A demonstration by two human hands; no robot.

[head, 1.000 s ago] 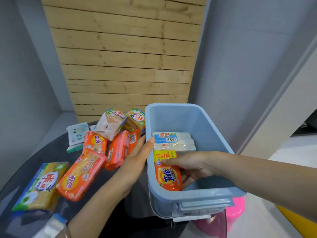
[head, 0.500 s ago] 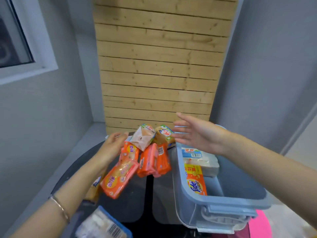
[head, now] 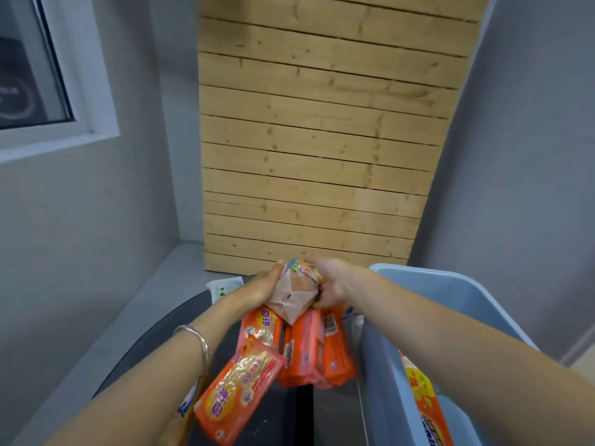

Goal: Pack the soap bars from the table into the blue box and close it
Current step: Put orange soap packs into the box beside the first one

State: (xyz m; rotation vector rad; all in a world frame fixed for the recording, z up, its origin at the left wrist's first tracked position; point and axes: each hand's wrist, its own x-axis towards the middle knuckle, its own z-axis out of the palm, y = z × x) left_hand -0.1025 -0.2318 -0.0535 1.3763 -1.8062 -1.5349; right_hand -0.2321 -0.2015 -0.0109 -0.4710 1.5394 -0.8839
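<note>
- The left hand [head: 262,289] reaches to the far end of the soap pile. Its fingers are curled round the left side of a pale-wrapped soap bar [head: 294,294] with a coloured label at its top.
- The right hand [head: 331,284] comes in from the other side, fingers curled against the right edge of the same bar, so both hands grip it between them.
- The bar sits on top of the pile's far end, above the dark counter [head: 277,420].
- Several orange soap bars [head: 306,352] lie side by side beneath it.
- A nearer orange soap bar [head: 238,391] lies tilted beside the left forearm.
- A white-and-green packet [head: 222,288] shows just beyond the left hand.
- The blue box [head: 450,294] stands open on the right, just beside the orange bars.
- Inside it, an orange-and-yellow soap bar [head: 425,410] lies near the left wall, partly hidden by the right forearm.
- A silver bracelet [head: 196,342] circles the left wrist.
- A wooden panel [head: 322,140] stands behind the counter, and a window [head: 38,75] sits at upper left.
</note>
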